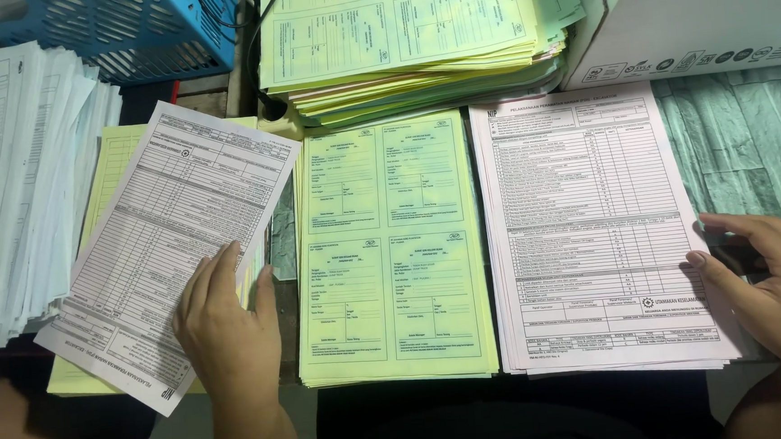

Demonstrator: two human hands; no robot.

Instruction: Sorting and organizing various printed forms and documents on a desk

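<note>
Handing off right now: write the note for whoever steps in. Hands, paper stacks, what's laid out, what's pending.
Left hand: flat on a tilted white form sheet, lying over a yellow stack.
Right hand: fingertips at the right edge of the pink form stack; grips nothing.
Between them: yellow-green form stack, squared up.
Behind it: tall mixed pile. Far left: white pile.
Done: three stacks laid side by side. Left: white sheet lies askew.
</note>
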